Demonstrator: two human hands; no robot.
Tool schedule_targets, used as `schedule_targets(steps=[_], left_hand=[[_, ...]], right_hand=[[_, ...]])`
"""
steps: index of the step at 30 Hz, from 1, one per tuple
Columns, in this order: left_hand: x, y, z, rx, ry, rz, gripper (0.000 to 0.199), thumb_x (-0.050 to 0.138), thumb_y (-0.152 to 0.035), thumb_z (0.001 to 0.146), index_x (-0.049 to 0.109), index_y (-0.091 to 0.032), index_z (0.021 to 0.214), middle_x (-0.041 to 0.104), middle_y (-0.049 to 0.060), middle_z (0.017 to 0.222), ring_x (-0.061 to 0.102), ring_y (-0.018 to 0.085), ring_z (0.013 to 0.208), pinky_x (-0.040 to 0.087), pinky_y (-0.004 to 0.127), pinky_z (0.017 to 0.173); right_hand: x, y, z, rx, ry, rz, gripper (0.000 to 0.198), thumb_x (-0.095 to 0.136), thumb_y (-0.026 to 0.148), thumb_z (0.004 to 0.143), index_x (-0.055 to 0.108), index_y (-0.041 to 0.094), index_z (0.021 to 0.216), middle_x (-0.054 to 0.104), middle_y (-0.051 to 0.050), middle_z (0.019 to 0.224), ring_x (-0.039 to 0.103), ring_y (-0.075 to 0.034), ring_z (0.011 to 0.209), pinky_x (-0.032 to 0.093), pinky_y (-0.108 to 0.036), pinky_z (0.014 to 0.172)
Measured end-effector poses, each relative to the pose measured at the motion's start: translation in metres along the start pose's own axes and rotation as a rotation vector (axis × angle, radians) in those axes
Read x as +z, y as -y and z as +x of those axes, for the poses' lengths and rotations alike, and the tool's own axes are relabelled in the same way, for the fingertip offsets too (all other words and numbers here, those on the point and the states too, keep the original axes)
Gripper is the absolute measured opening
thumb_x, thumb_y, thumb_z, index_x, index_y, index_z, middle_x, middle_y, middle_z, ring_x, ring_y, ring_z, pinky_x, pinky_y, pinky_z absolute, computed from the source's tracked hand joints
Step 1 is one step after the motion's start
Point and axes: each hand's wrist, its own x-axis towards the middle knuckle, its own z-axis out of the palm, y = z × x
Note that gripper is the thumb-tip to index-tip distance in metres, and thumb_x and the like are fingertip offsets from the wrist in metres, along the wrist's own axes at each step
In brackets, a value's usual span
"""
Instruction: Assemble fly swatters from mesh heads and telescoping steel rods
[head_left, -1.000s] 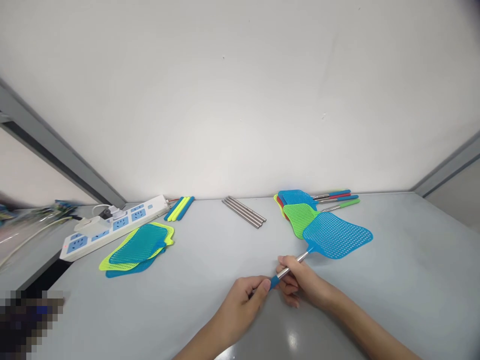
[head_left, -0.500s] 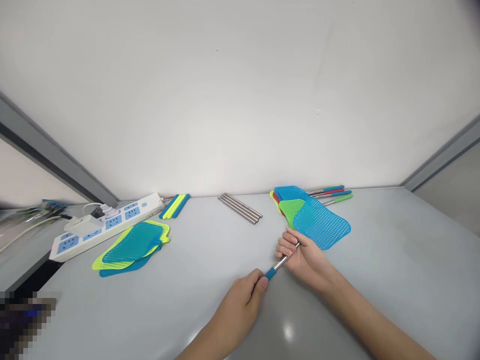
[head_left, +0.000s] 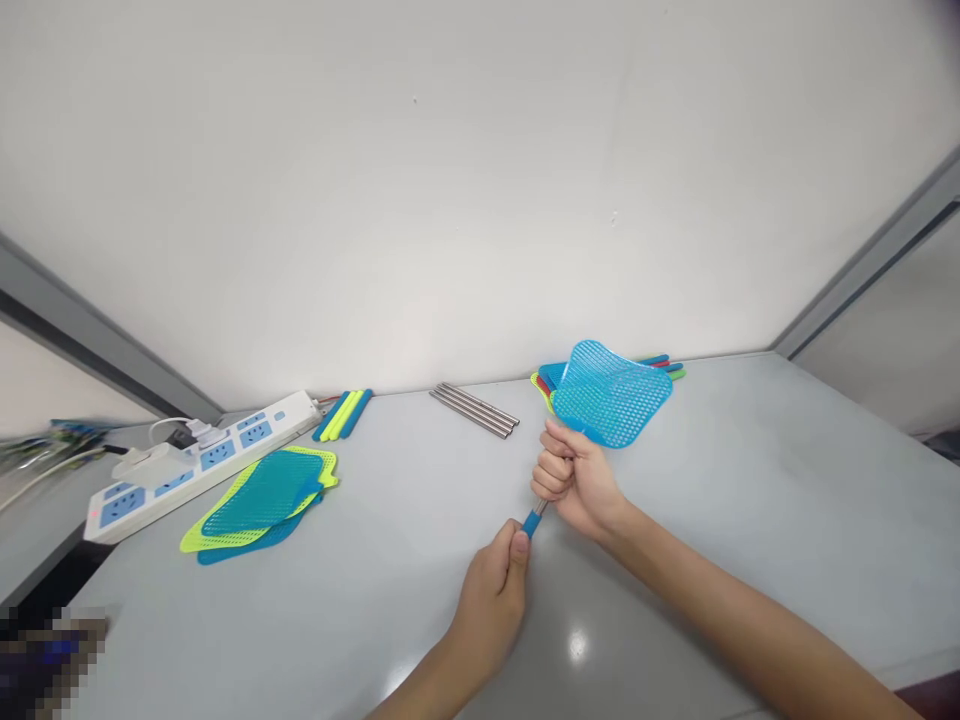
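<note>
A blue fly swatter (head_left: 616,395) with a perforated head is held between my two hands, its head up and away from me. My left hand (head_left: 496,585) is closed round its blue grip, of which only the upper end shows. Further up, my right hand (head_left: 574,475) wraps round the metal shaft just below the head. Behind the raised head lies a pile of fly swatters (head_left: 553,374), partly hidden, with blue, red and green grips at its right end.
Several metal rods (head_left: 474,410) lie at the table's back middle. Left of them are blue and yellow grips (head_left: 343,414). Loose blue and yellow swatter heads (head_left: 262,500) lie before a white power strip (head_left: 202,465) with plugs. A wall (head_left: 450,200) rises behind the table.
The blue swatter's head has lifted and now covers much of the pile behind it. My right hand has moved up and left, gripping more tightly. The view has shifted slightly.
</note>
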Motion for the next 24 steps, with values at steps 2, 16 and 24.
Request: schedule_targets(steps=[2,16,24], left_hand=[[0.002,0.004,0.001,0.008,-0.038,-0.068,0.033,0.020,-0.044,0.086,0.026,-0.020,0.062,0.025,-0.005,0.056,0.024,0.010,0.052,0.021,0.023,0.049],[0.006,0.014,0.002,-0.061,-0.061,-0.286,0.036,0.023,-0.048,0.084,0.028,-0.019,0.063,0.026,-0.005,0.059,0.024,0.009,0.054,0.022,0.022,0.049],[0.007,0.011,0.005,-0.078,-0.079,-0.312,0.037,0.024,-0.048,0.084,0.028,-0.019,0.062,0.024,-0.005,0.058,0.022,0.009,0.052,0.020,0.022,0.046]], right_hand=[[0.008,0.000,0.005,0.031,0.039,-0.038,0.038,0.041,0.030,0.079,0.023,0.019,0.049,0.012,0.010,0.035,0.006,-0.005,0.032,0.009,-0.020,0.035],[0.010,-0.004,0.020,0.160,0.087,-0.050,0.040,0.042,0.031,0.078,0.020,0.020,0.048,0.012,0.010,0.033,0.005,-0.005,0.031,0.006,-0.019,0.033],[0.007,-0.003,0.026,0.193,0.078,-0.028,0.039,0.043,0.030,0.078,0.019,0.020,0.050,0.012,0.010,0.034,0.005,-0.005,0.031,0.007,-0.020,0.033]])
